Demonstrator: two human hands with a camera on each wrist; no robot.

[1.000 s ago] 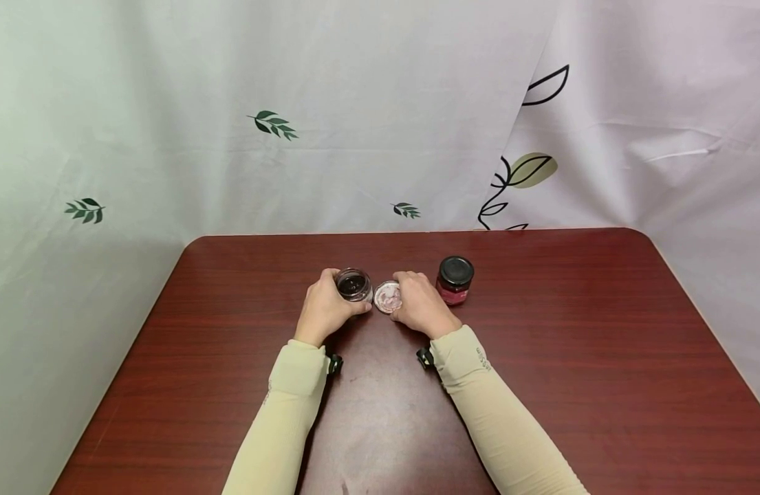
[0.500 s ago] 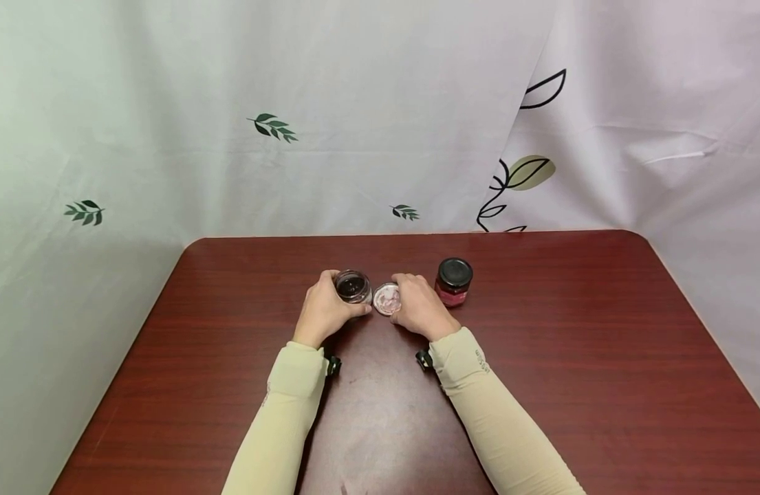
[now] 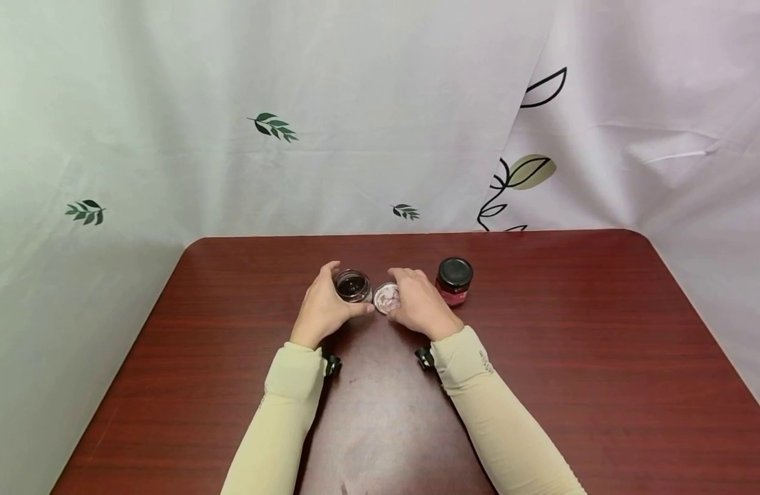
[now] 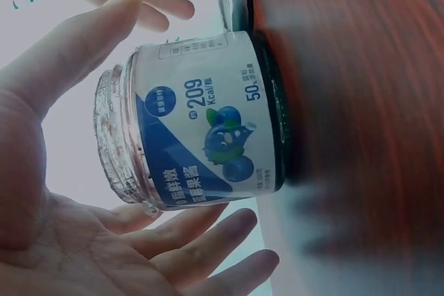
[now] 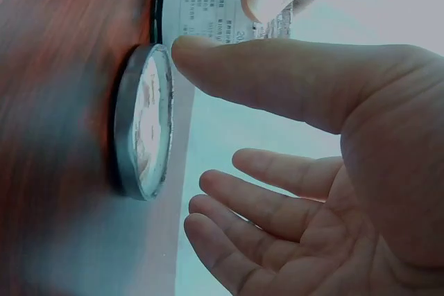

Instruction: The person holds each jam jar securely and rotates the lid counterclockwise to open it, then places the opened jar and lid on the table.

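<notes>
An uncapped glass jar of dark blueberry jam (image 3: 353, 286) stands upright on the table, its blueberry label (image 4: 208, 123) showing in the left wrist view. My left hand (image 3: 322, 308) is spread around it, thumb and fingers standing off the glass. Right beside the jar lies its lid (image 3: 386, 298), inner side up and smeared with jam. Over the lid my right hand (image 3: 421, 302) is spread, and in the right wrist view the thumb tip is close to the rim of the lid (image 5: 146, 123) while the other fingers stay apart from it.
A second jar (image 3: 454, 280), with a black lid and a red label, stands just right of my right hand. The dark red wooden table (image 3: 380, 412) ends at a white leaf-printed curtain (image 3: 355, 137).
My left fingers have loosened and spread away from the jar. My right fingers have opened off the lid. Both jars and the lid stay where they were.
</notes>
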